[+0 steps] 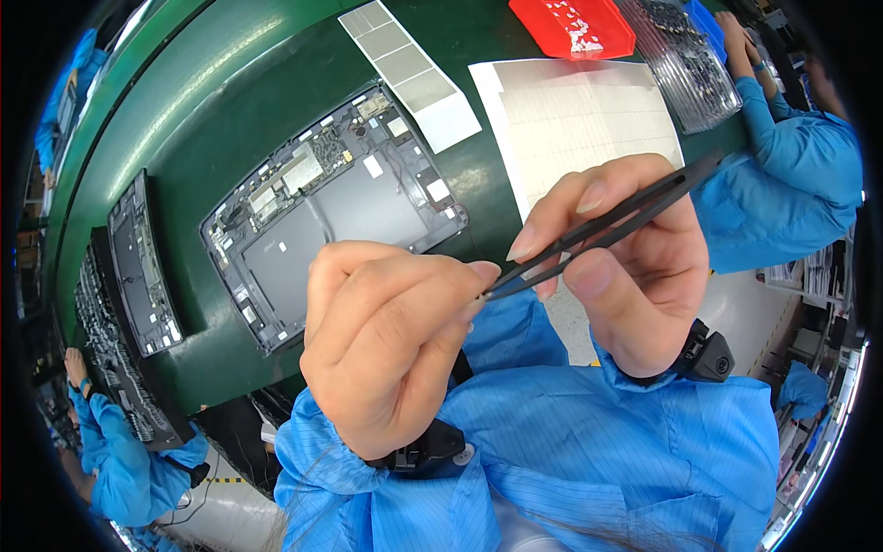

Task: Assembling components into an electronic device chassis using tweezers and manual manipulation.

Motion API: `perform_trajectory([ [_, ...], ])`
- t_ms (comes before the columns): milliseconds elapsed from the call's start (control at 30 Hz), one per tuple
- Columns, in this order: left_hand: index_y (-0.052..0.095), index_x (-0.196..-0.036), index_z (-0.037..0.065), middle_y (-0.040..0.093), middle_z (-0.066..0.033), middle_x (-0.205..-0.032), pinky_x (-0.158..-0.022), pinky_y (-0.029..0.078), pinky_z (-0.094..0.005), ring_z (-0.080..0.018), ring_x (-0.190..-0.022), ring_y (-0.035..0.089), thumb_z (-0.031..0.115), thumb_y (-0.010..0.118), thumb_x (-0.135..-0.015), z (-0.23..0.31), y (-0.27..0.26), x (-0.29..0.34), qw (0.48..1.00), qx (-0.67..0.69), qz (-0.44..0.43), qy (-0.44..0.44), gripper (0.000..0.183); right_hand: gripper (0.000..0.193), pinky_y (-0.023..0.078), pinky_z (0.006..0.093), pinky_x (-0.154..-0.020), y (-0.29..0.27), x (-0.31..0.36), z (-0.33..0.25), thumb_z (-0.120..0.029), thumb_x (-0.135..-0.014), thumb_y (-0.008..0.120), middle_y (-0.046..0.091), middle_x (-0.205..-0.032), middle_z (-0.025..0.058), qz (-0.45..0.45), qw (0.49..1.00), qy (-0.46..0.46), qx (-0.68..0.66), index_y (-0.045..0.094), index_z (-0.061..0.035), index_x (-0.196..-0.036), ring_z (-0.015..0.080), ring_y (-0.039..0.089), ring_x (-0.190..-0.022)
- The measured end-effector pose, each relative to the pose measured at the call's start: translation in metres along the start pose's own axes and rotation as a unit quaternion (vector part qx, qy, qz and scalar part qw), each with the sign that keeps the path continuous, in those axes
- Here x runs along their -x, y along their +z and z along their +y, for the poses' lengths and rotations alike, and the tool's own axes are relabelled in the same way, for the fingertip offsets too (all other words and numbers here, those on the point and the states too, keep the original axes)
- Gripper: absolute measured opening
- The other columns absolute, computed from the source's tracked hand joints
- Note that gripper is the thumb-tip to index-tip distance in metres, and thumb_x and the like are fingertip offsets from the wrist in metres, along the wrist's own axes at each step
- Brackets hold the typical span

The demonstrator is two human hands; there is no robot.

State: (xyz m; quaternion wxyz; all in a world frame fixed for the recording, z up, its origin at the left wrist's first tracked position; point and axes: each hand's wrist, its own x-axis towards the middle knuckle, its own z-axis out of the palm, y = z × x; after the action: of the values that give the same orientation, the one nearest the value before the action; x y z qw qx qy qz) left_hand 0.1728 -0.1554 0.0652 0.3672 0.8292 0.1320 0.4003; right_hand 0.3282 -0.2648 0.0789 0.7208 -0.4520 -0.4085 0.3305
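In my right hand (635,267) I hold black tweezers (612,221) between thumb and fingers, their points angled down to the left. My left hand (391,336) is closed in a pinch right at the tweezer tips. A tiny piece seems to sit between its fingertips, too small to name. Behind my left hand, an opened tablet-like device housing (349,230) lies on the green bench, its circuit board, metal shields and several white pads showing. My left hand hides its lower edge.
Beyond the housing lies a strip of grey adhesive pieces (405,69), beside white sheets (579,120). A red tray (575,28) and a clear tray of dark parts (685,64) stand far right. Another housing (145,262) sits left. Co-workers in blue (791,175) flank the green bench (267,101).
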Motion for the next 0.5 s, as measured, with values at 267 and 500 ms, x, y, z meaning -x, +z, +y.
perform_trajectory([
  [267,0.072,-0.095,0.003,0.073,-0.0055,-0.091,-0.072,0.047,-0.0324,-0.0235,-0.078,0.060,-0.004,0.075,-0.075,0.003,0.000,0.000,0.999,-0.028,0.010,-0.031,0.022,0.032,0.054,0.0255,-0.065,-0.003,-0.002,0.009,-0.013,-0.096,0.067,0.065,-0.099,0.0242,-0.004,0.998,0.031,-0.056,0.046,-0.0028,-0.117,0.0171,0.063,-0.077],
  [500,0.072,-0.094,0.002,0.072,-0.0079,-0.088,-0.073,0.047,-0.0330,-0.0233,-0.076,0.061,-0.002,0.074,-0.081,-0.012,0.005,0.003,0.995,-0.011,0.043,-0.093,0.013,0.032,0.053,0.0276,-0.059,-0.007,-0.001,0.000,-0.018,-0.098,0.064,0.063,-0.096,0.0199,-0.056,0.981,0.078,-0.167,0.044,-0.0042,-0.119,0.0207,0.064,-0.074],
])
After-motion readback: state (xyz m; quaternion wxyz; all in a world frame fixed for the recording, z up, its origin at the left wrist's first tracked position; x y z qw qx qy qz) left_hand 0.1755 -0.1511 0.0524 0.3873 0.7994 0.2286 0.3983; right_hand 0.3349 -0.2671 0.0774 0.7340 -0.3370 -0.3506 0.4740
